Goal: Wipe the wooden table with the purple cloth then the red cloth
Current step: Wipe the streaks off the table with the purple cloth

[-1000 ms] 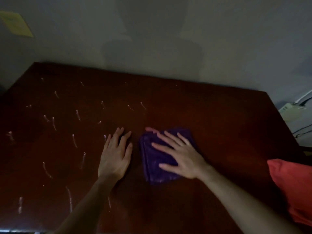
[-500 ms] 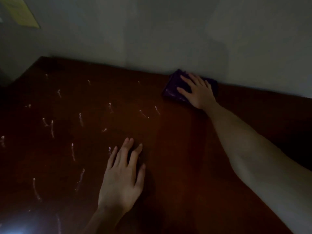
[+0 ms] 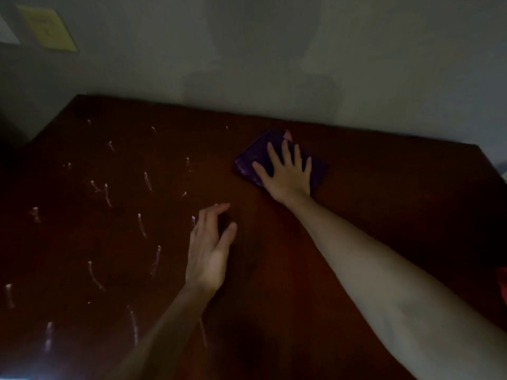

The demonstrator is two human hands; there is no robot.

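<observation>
The folded purple cloth (image 3: 252,157) lies flat on the dark wooden table (image 3: 384,187), a little short of the far edge. My right hand (image 3: 286,176) presses down on it with fingers spread, arm stretched forward. My left hand (image 3: 210,250) hovers or rests lightly on the table nearer to me, fingers apart and slightly curled, holding nothing. Only a sliver of the red cloth (image 3: 502,286) shows at the right border of the view. Several whitish streaks (image 3: 142,224) mark the left half of the table.
A grey wall (image 3: 274,64) rises directly behind the table's far edge. A yellow note (image 3: 48,31) is stuck on the wall at the upper left. The room is dim.
My right hand has drawn the purple cloth back from the far edge by the wall toward me. My left hand has lifted slightly, its fingers curling.
</observation>
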